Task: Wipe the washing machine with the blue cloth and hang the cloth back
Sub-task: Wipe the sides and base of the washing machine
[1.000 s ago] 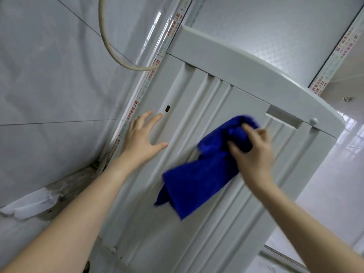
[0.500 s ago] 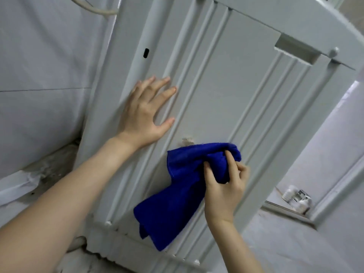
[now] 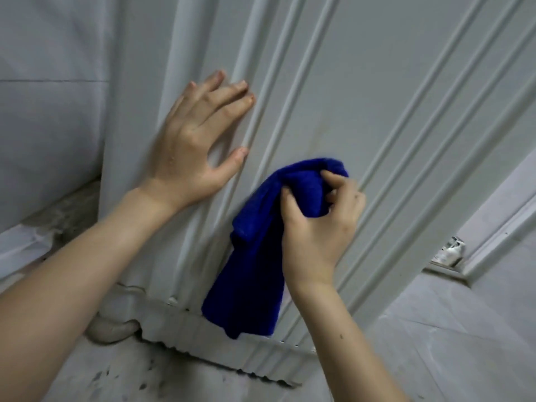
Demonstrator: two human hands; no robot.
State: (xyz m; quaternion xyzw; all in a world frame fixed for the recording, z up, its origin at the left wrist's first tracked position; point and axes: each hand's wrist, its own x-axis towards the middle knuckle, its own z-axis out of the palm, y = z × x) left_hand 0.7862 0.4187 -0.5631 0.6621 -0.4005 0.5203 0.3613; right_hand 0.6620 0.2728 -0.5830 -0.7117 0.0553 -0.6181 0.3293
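Note:
The white ribbed side panel of the washing machine (image 3: 377, 97) fills most of the view. My right hand (image 3: 317, 224) grips a bunched blue cloth (image 3: 255, 256) and holds it against the lower part of the panel; the cloth's loose end hangs down to the machine's ridged base. My left hand (image 3: 197, 140) rests flat on the panel to the upper left of the cloth, fingers spread and straight. The machine's top is out of view.
A grey tiled wall (image 3: 49, 111) stands close on the left. A pale hose (image 3: 111, 329) curls at the machine's base on the stained floor (image 3: 116, 378). At the right a door sill (image 3: 446, 271) holds a small white object (image 3: 449, 252).
My right hand has dragged the cloth down the panel from near the top handle recess to the lower part. The view has dropped with it, and my left hand stays pressed on the panel.

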